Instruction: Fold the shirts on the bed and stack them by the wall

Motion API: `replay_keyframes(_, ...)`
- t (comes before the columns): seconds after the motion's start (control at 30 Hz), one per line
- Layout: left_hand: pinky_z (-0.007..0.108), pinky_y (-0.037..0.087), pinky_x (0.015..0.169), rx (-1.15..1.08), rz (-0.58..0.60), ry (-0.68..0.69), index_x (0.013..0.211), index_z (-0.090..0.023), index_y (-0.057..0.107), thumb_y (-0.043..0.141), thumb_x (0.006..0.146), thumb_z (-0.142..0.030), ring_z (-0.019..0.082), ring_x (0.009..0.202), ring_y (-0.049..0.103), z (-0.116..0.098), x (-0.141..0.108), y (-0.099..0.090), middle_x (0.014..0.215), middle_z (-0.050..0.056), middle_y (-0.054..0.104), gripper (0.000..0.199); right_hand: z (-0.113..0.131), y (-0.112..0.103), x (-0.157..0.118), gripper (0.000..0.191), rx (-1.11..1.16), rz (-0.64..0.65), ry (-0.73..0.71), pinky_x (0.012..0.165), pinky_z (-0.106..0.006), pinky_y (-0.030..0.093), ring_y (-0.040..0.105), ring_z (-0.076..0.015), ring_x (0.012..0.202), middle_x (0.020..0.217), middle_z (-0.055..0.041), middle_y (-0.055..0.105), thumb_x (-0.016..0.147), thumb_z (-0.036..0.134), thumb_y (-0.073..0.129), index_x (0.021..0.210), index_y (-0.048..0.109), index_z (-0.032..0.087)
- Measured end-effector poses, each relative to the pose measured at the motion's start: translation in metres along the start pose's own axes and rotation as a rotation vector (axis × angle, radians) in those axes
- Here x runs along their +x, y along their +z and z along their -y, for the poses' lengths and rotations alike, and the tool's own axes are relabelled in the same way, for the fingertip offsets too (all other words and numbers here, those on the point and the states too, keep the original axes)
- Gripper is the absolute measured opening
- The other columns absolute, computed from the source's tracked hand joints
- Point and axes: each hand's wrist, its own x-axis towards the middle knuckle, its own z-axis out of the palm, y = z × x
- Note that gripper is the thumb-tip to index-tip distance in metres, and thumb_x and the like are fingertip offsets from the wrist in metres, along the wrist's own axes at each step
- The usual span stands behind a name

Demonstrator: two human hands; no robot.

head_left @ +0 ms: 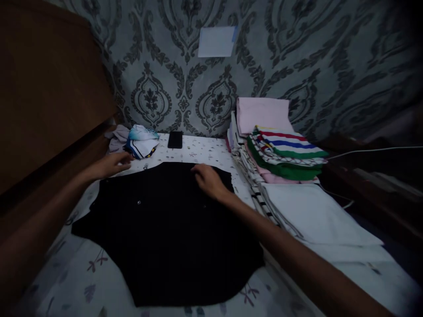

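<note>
A black garment (178, 237) lies spread out flat, with two small shiny dots on it, perhaps snaps or buttons. My left hand (114, 165) is just beyond its upper left edge, close to a crumpled white-and-blue cloth (142, 138); its fingers are stretched out and hold nothing. Over the upper right part of the garment is my right hand (209, 179), fingers loosely bent and apart, with the fingertips at or just above the black fabric. No fold of cloth shows pinched in either hand.
Folded clothes stand in a stack (287, 145) at the right, beside folded white fabric (317, 211). A dark phone-like object (175, 140) lies near the wallpapered wall. Brown wooden furniture (49, 83) borders the left. White paper (217, 42) hangs on the wall.
</note>
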Motion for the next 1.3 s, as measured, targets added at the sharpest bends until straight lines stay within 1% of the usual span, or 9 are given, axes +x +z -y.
replay_keyframes(0.13,0.038,0.048,0.092,-0.004,0.052,0.149,0.119,-0.017,0.06,0.051,0.083,-0.049,0.027,0.104,0.063,-0.054,0.067,0.046,0.113,0.011,0.067,0.049,-0.061,-0.026,0.027,0.042,-0.207,0.038,0.248,0.099,-0.043,0.044,0.055,-0.0322,0.123,0.134,-0.0215,0.058,0.091,0.017,0.054,0.133,0.057,0.01)
replay_keyframes(0.23,0.037,0.045,0.088,0.019,0.067,0.158,0.107,-0.017,0.062,0.062,0.075,-0.041,0.026,0.098,0.061,-0.074,0.104,0.073,0.103,0.01,0.067,0.04,-0.084,-0.035,0.032,0.032,-0.199,0.112,0.279,0.085,-0.035,0.048,0.062,-0.0295,0.106,0.114,-0.0178,0.067,0.084,0.022,0.066,0.113,0.068,0.011)
replay_keyframes(0.33,0.031,0.043,0.073,-0.028,0.136,0.155,0.086,-0.019,0.061,0.066,0.067,-0.032,0.021,0.079,0.058,-0.077,0.121,0.081,0.081,0.003,0.063,0.024,-0.094,-0.041,0.039,0.015,-0.151,0.166,0.273,0.069,-0.026,0.046,0.064,-0.02,0.081,0.086,-0.0067,0.07,0.076,0.018,0.071,0.09,0.071,0.015)
replay_keyframes(0.43,0.028,0.04,0.065,-0.083,0.143,0.156,0.078,-0.02,0.056,0.064,0.066,-0.028,0.017,0.069,0.053,-0.072,0.122,0.076,0.072,-0.001,0.057,0.017,-0.101,-0.047,0.046,0.018,-0.088,0.138,0.247,0.061,-0.021,0.042,0.059,-0.0143,0.072,0.08,-0.0008,0.067,0.074,0.015,0.069,0.092,0.069,0.016)
replay_keyframes(0.63,0.026,0.04,0.063,-0.178,0.061,0.152,0.081,-0.021,0.051,0.058,0.067,-0.03,0.015,0.067,0.051,-0.07,0.107,0.07,0.068,-0.003,0.051,0.018,-0.106,-0.047,0.042,0.027,-0.021,0.072,0.201,0.06,-0.019,0.042,0.058,-0.0115,0.069,0.08,0.001,0.065,0.072,0.014,0.072,0.098,0.067,0.016)
replay_keyframes(0.77,0.03,0.044,0.07,-0.19,0.026,0.173,0.085,-0.02,0.058,0.058,0.069,-0.033,0.018,0.073,0.056,-0.078,0.095,0.068,0.074,-0.001,0.058,0.021,-0.1,-0.05,0.034,0.015,-0.047,0.048,0.184,0.06,-0.021,0.041,0.057,-0.0126,0.067,0.073,0.0011,0.064,0.071,0.013,0.071,0.086,0.068,0.016)
replay_keyframes(0.97,0.031,0.042,0.071,-0.048,-0.12,0.246,0.086,-0.021,0.058,0.053,0.076,-0.033,0.018,0.075,0.055,-0.104,0.044,0.044,0.08,0.0,0.061,0.016,-0.078,-0.065,-0.002,0.021,-0.141,-0.085,0.141,0.071,-0.028,0.038,0.057,-0.019,0.085,0.093,-0.0049,0.067,0.077,0.01,0.059,0.095,0.064,0.018)
replay_keyframes(1.1,0.03,0.042,0.069,0.07,-0.053,0.351,0.09,-0.022,0.056,0.049,0.081,-0.029,0.018,0.074,0.056,-0.116,-0.008,0.043,0.087,0.001,0.062,0.013,-0.058,-0.066,-0.052,0.028,-0.337,-0.109,-0.075,0.073,-0.031,0.036,0.056,-0.0224,0.09,0.1,-0.0091,0.064,0.077,0.003,0.051,0.099,0.061,0.017)
replay_keyframes(1.3,0.031,0.047,0.078,0.156,0.118,0.49,0.095,-0.023,0.056,0.039,0.09,-0.024,0.02,0.088,0.061,-0.108,-0.053,0.077,0.098,0.005,0.063,0.017,-0.048,-0.047,-0.103,0.029,-0.511,0.098,-0.199,0.077,-0.033,0.037,0.055,-0.0231,0.087,0.099,-0.0108,0.064,0.085,-0.002,0.042,0.096,0.061,0.017)
